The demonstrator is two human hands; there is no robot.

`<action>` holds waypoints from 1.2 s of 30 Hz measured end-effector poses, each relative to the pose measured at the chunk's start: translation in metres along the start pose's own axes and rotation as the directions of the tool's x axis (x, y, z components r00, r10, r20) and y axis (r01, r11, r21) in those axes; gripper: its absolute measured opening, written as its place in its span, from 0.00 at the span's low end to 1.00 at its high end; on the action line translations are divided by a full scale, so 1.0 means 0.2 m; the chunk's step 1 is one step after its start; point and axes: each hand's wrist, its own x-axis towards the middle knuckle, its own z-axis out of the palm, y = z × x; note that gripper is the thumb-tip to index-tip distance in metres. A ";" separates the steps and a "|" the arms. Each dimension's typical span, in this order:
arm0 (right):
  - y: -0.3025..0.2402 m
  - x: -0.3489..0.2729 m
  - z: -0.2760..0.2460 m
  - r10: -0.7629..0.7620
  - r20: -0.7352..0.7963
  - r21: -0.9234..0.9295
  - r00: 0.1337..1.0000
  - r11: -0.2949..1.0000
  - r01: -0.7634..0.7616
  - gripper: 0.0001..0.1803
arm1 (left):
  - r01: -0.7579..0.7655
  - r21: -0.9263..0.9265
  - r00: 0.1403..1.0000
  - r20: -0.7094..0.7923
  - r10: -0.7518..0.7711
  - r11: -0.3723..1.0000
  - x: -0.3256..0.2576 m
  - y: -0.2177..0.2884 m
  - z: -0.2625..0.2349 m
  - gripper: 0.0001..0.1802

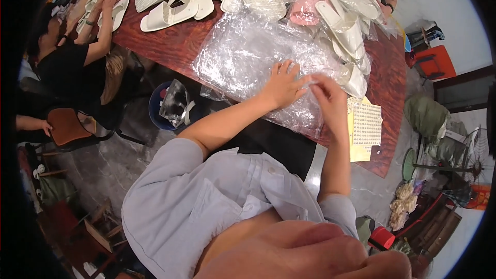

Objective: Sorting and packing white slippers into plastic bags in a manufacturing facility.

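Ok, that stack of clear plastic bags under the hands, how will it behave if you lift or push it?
The bags look thin and crinkled, so they would probably flop and sag when lifted. Their glossy film suggests that the sheets may slide over each other if pushed. The left hand lies flat on the stack and the right hand pinches at an edge, so single sheets are probably light.

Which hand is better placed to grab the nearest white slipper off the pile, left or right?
Right, probably. The right hand pinches the clear plastic bags just beside the nearest white slipper at the pile's edge. The left hand lies flat on the bags, farther from that slipper, and seems to be holding them down.
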 end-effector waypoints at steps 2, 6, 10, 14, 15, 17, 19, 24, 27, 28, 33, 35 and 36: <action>-0.10 0.14 -0.04 0.049 -0.017 0.005 0.999 0.999 -0.049 0.22 | -0.012 0.038 0.997 0.074 0.009 0.999 0.00 0.00 0.00 0.27; -0.03 0.59 -0.02 -0.202 -0.178 -0.194 0.963 0.967 0.167 0.34 | 0.023 0.066 0.984 0.177 -0.035 0.998 0.05 0.03 -0.03 0.29; 0.15 0.94 0.11 0.029 -0.220 -0.363 0.975 0.925 -0.110 0.39 | 0.047 0.037 0.980 0.194 -0.054 0.998 0.04 0.02 -0.02 0.32; 0.40 1.05 0.13 -0.056 -0.350 -0.650 0.935 0.733 -0.199 0.31 | 0.039 0.022 0.978 0.205 -0.042 0.999 0.04 0.03 -0.05 0.36; 0.40 1.05 0.14 -0.071 -0.351 -0.650 0.934 0.736 -0.189 0.28 | 0.035 0.025 0.981 0.187 -0.040 0.999 0.02 0.01 -0.03 0.37; 0.48 1.10 -0.02 0.004 -0.341 -0.581 0.940 0.785 -0.214 0.24 | 0.019 0.031 0.982 0.187 -0.024 0.999 0.04 0.05 -0.03 0.37; 0.53 1.13 -0.15 0.087 -0.318 -0.504 0.944 0.828 -0.246 0.21 | 0.009 0.036 0.981 0.194 -0.015 0.999 0.05 0.08 -0.03 0.37; 0.43 1.07 -0.31 0.116 -0.431 0.225 0.895 0.974 -0.018 0.09 | 0.012 0.140 0.917 0.394 -0.067 0.990 0.12 0.09 -0.08 0.41; 0.39 0.97 -0.55 0.043 -0.562 0.319 0.826 0.933 0.168 0.08 | 0.002 0.167 0.877 0.473 -0.082 0.986 0.18 0.13 -0.09 0.42; 0.30 0.92 -0.56 0.114 -0.586 0.411 0.802 0.895 0.173 0.09 | 0.026 0.166 0.873 0.477 -0.104 0.986 0.19 0.13 -0.09 0.42; 0.01 0.68 -0.91 0.106 -0.490 0.657 0.865 0.698 0.286 0.11 | 0.000 0.220 0.856 0.504 -0.114 0.976 0.21 0.14 -0.06 0.43; -0.10 0.63 -0.89 0.030 -0.410 0.757 0.911 0.569 0.322 0.12 | 0.016 0.217 0.848 0.514 -0.128 0.976 0.20 0.13 -0.08 0.42; -0.28 0.60 -0.75 0.099 -0.496 0.722 0.862 0.599 0.347 0.10 | 0.025 0.215 0.847 0.513 -0.135 0.976 0.20 0.12 -0.09 0.42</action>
